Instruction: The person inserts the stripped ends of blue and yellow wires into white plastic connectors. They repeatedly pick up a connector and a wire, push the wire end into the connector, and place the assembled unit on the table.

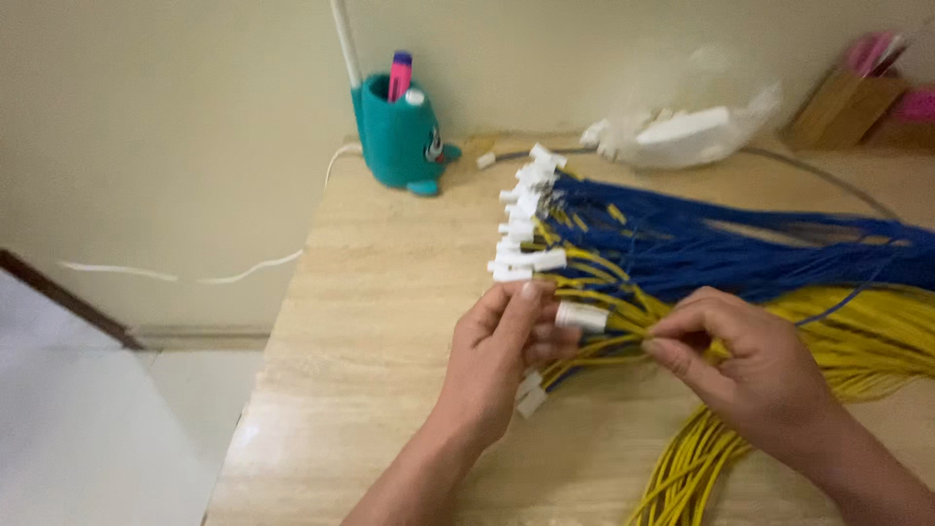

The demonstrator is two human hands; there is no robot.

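Pinching a small white plastic connector (581, 316) with my left hand (502, 356), I grip its thin yellow wires (623, 321) in my right hand (750, 365) over the beige stone-look table (390, 292). A teal holder (397, 136) holds what looks like a pink pen (399, 76).

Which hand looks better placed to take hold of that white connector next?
Probably the left hand: its fingertips already touch the white connector, while the right hand pinches the yellow wires behind it.

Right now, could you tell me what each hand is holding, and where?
Left hand holds a white connector at its end; right hand pinches its yellow wires just behind.
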